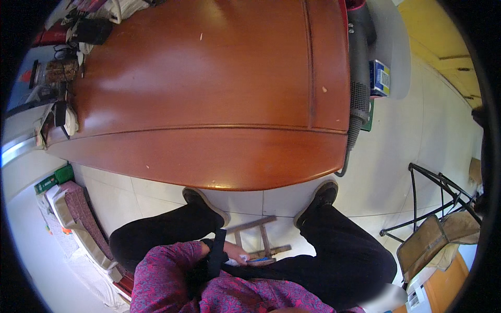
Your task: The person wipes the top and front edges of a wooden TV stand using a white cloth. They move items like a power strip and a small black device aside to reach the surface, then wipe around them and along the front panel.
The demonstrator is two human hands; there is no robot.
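Seated at the near edge of a large reddish-brown wooden table (209, 78), legs in dark trousers spread to either side, shoes planted on the pale tiled floor (407, 141) just under the table's near rim. Only one hand in view: the left hand (236, 254), low between the knees, emerging from a magenta patterned sleeve (164, 261) with a dark strap (215, 253) across the wrist. Grip curled around a small pale and blue object (254, 260), apparently pinching it, though too small and too hidden by the fingers to tell what it is or how firmly held. Object's long axis roughly left to right, poking out to the right of the fingers, pointing toward the right knee. Just beyond it, on the floor, a low wooden stool frame (262, 237), rungs running near to far. Right hand nowhere visible, so nothing to say of its grip; left hand plainly the nearer one. Far left on the table, a clutter of small items (62, 73); at the right, a folding chair (438, 229) well apart.
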